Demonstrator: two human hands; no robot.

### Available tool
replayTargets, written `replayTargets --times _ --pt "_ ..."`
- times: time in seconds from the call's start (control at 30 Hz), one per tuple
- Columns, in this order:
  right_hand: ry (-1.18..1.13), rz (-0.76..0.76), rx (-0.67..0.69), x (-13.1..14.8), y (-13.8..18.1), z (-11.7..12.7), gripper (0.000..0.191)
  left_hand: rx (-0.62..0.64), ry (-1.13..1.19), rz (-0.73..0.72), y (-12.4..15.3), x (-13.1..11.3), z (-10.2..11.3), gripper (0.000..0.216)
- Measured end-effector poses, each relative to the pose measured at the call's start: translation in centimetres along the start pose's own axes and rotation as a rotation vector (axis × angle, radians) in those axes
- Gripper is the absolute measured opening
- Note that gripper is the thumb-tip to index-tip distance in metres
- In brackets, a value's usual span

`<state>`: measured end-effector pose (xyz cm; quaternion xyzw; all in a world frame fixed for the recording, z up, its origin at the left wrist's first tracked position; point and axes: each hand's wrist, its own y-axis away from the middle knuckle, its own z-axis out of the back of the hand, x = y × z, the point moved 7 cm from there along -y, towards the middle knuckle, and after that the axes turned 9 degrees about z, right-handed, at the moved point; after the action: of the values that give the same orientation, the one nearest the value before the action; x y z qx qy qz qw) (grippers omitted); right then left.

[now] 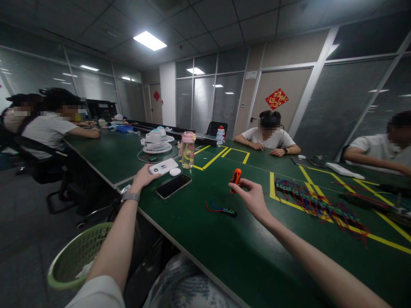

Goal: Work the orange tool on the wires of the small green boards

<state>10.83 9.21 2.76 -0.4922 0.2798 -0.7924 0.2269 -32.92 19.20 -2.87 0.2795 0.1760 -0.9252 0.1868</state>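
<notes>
My left hand (143, 177) is closed around the left end of a flat white device (167, 166) with black marks, perhaps a power bank or phone. A small round white case (175, 172) and a dark-screened phone (174, 186) lie beside it. My right hand (252, 196) is raised above the table, pinching a small orange-and-black hand tool (236, 176) whose exact kind I cannot make out. Below and left of that hand, a small green circuit board (228, 211) with red and blue wires lies on the green table (192, 224).
A pink-lidded bottle (188, 149) and white fans (157, 142) stand beyond my left hand. Many wired circuit boards (317, 204) lie within yellow tape at right. A green basket (59, 267) is on the floor. Several people sit around the table, one person (269, 134) opposite.
</notes>
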Motion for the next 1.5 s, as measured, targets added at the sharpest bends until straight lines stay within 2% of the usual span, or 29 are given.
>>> replayTargets --times 0.2,0.3,0.37,0.43,0.5,0.57,0.67,0.73,0.83,0.9,1.03,1.07,1.13,1.17,1.23,1.27,1.3,1.33,1.43,1.47,1.5 --pt "0.022 0.025 -0.004 0.5 0.0 0.1 0.033 0.069 -0.152 0.125 -0.7 0.3 -0.5 0.067" --pt "0.018 0.037 0.008 0.8 0.0 -0.1 0.030 0.075 -0.199 0.152 -0.1 -0.5 -0.4 0.069" --pt "0.008 0.036 0.019 0.8 0.0 -0.2 0.028 -0.023 -0.234 0.081 1.1 -2.4 0.1 0.065" --pt "0.011 0.037 0.018 0.9 0.1 -0.3 0.027 -0.159 -0.226 -0.039 3.3 -5.4 1.0 0.064" --pt "0.019 0.047 0.012 1.0 0.2 -0.4 0.025 -0.200 -0.055 -0.222 6.4 -9.5 1.6 0.061" --pt "0.014 0.057 0.016 1.2 0.3 -0.6 0.023 -0.086 0.277 -0.451 10.2 -14.2 1.7 0.055" --pt "-0.016 0.058 0.031 1.3 0.3 -1.1 0.023 0.357 0.735 -0.667 16.0 -20.9 0.4 0.048" --pt "-0.032 0.070 0.030 1.3 0.2 -1.2 0.023 0.549 0.823 -0.728 18.9 -24.4 -0.8 0.043" --pt "-0.022 0.088 0.018 0.9 0.1 -0.9 0.021 0.663 0.857 -0.763 21.0 -27.5 -2.6 0.034" --pt "-0.002 0.087 0.087 0.1 0.5 -0.9 0.024 0.669 0.907 -0.745 20.9 -28.4 -3.2 0.032" --pt "-0.011 0.060 0.425 -2.4 3.2 -2.4 0.043 0.791 0.952 -0.731 21.0 -29.1 -4.2 0.029" --pt "-0.005 0.074 0.456 -2.9 3.8 -2.5 0.037 0.779 0.949 -0.732 21.1 -29.1 -4.2 0.028" --pt "0.006 0.088 0.500 -3.8 4.7 -2.7 0.017 0.653 0.900 -0.752 21.4 -29.2 -4.1 0.028" --pt "0.009 0.088 0.500 -4.1 4.9 -2.8 0.012 0.531 0.866 -0.763 21.5 -29.1 -3.7 0.027" --pt "0.006 0.076 0.484 -4.6 5.0 -2.9 0.007 0.281 0.773 -0.787 21.7 -29.2 -2.8 0.025" --pt "0.004 0.066 0.476 -4.7 5.0 -2.9 0.007 0.200 0.743 -0.797 21.8 -29.3 -2.5 0.025" --pt "0.000 0.054 0.469 -4.8 4.9 -3.0 0.007 0.176 0.735 -0.802 21.9 -29.5 -2.4 0.025" --pt "-0.006 0.041 0.465 -4.9 4.9 -3.0 0.007 0.216 0.755 -0.798 21.8 -29.7 -2.6 0.026" --pt "-0.022 0.014 0.453 -5.1 4.8 -3.1 0.007 0.481 0.903 -0.724 21.6 -29.8 -3.9 0.026" --pt "-0.023 0.010 0.449 -5.1 4.8 -3.1 0.007 0.503 0.943 -0.693 21.5 -29.6 -4.0 0.025" --pt "-0.021 0.008 0.445 -5.1 4.9 -3.1 0.007 0.455 0.963 -0.676 21.3 -29.2 -3.9 0.024"
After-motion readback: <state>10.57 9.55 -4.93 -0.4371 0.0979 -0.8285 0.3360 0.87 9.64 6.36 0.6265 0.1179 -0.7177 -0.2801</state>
